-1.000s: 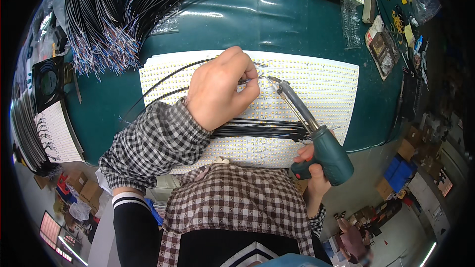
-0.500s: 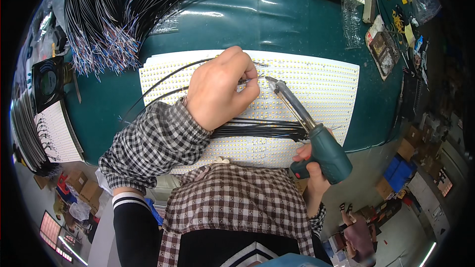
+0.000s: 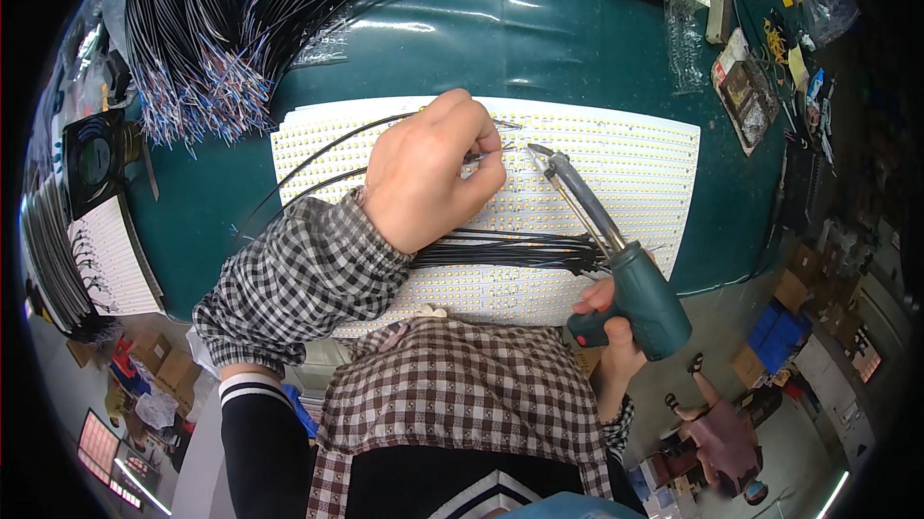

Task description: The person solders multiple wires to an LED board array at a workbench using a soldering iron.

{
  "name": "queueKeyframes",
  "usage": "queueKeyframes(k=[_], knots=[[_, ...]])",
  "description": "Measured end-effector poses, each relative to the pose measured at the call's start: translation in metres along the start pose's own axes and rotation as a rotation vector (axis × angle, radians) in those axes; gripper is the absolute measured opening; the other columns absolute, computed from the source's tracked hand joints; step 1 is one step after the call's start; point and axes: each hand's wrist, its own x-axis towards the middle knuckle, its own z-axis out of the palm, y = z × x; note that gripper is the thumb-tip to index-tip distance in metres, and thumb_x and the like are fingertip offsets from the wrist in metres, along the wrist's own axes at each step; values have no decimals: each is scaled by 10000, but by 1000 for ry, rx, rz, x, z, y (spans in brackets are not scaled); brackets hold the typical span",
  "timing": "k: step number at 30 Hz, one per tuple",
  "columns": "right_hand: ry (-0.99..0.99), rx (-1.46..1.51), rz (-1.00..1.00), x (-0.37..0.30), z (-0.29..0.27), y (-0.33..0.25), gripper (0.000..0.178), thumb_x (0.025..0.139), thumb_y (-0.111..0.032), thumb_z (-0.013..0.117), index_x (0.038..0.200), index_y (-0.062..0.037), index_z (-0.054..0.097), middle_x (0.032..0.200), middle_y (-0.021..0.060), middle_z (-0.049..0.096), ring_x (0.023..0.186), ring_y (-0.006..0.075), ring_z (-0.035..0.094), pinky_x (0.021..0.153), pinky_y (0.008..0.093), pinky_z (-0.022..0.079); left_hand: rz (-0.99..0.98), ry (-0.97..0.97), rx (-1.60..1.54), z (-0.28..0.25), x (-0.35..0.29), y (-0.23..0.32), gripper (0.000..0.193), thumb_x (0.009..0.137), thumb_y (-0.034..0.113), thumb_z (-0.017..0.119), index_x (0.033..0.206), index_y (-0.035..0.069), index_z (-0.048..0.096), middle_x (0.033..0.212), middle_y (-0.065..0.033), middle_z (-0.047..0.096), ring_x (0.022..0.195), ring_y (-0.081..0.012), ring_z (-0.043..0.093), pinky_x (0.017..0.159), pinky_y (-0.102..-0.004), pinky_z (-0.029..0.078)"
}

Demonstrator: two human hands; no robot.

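My left hand (image 3: pixel 433 173) pinches a thin black cable (image 3: pixel 351 176) over a white sheet of LED boards (image 3: pixel 616 182) dotted with rows of small yellow lights. The cable's fine end sticks out past my fingertips. In my right hand (image 3: pixel 616 341) is a green soldering gun (image 3: pixel 647 303), gripped by its handle. Its metal tip (image 3: pixel 539 150) points up and left, a short way right of the pinched cable end and apart from it. A bundle of black cables (image 3: pixel 510 252) lies across the boards below my left hand.
Large bundles of black cables with bared coloured ends (image 3: pixel 207 76) lie at the far left. A black fan-like box (image 3: pixel 94 163) stands at the left edge. At the right rest a grimy solder pad (image 3: pixel 746 96) and plastic wrap (image 3: pixel 818 0). A person (image 3: pixel 727 442) is beyond, lower right.
The soldering gun has shifted slightly right, its tip moving away from the cable end. My left hand stays still. The person at lower right has moved.
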Motion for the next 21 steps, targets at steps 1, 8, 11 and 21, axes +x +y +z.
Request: queueKeyframes(k=[1, 8, 11, 21], knots=[[-12, 6, -9, 0, 0, 0, 625, 827, -524, 721, 961, 74, 601, 863, 167, 631, 712, 244, 656, 625, 329, 556, 8, 12, -10, -1, 0, 0, 123, 755, 6, 692, 799, 12, 577, 761, -94, 564, 664, -218, 606, 602, -305, 497], [64, 28, 24, 1, -2, 2, 735, 823, -569, 704, 1087, 106, 580, 992, 212, 640, 810, 256, 677, 603, 300, 594, 88, -94, -87, -10, 8, 1, 122, 776, 66, 665, 851, 49, 570, 828, -105, 583, 739, -300, 620, 631, -379, 497], [50, 29, 17, 1, -5, 2, 727, 823, -568, 704, 1077, 102, 585, 991, 209, 639, 823, 259, 676, 610, 301, 597, 46, -173, -57, -13, 14, -1, 107, 787, 64, 661, 861, 39, 586, 834, -101, 577, 737, -270, 621, 644, -352, 502], [-11, 126, 40, 2, -7, 3, 577, 773, -476, 802, 921, 60, 650, 1062, 164, 598, 822, 203, 654, 661, 314, 600, 18, -218, -63, -14, 14, -3, 94, 787, 46, 660, 858, 29, 601, 833, -92, 567, 732, -226, 619, 656, -318, 501]])
